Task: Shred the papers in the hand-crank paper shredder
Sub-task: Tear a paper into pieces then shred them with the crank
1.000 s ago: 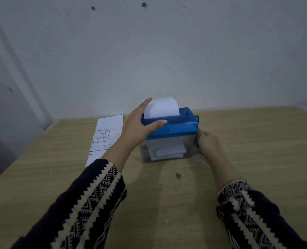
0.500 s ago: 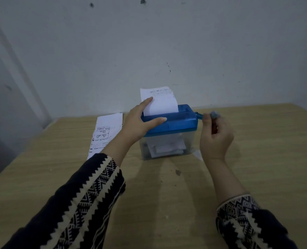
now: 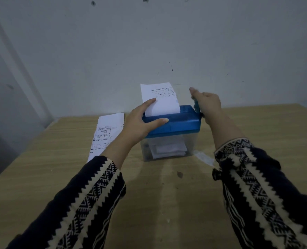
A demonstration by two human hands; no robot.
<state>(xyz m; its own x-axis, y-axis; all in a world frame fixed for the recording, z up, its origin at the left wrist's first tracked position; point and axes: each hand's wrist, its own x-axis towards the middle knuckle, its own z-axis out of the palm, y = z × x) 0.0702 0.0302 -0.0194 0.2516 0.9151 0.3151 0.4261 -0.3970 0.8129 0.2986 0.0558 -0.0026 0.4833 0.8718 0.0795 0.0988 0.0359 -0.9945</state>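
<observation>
Fingers [image 3: 149, 103] of the left hand [image 3: 138, 123] lie spread and nearly straight, forefinger against the sheet [image 3: 159, 103] standing in the slot, thumb along the front of the blue-topped shredder [image 3: 182, 121]. Blurred, the right hand [image 3: 209, 105] curls round the crank [image 3: 196, 106] just right of the sheet.

Risks, as I judge them:
- The forefinger sits close above the slot and could be drawn toward the cutters.
- A sheet leaning off-square may skew and jam.
- A hard turn could tip the light clear bin [image 3: 167, 150] below the thumb if the bracing slackens.

Left of the fingers a second printed sheet [image 3: 106, 133] lies on the pale wood worktop [image 3: 167, 198]; beyond them stands a scuffed grey wall [image 3: 149, 42].
</observation>
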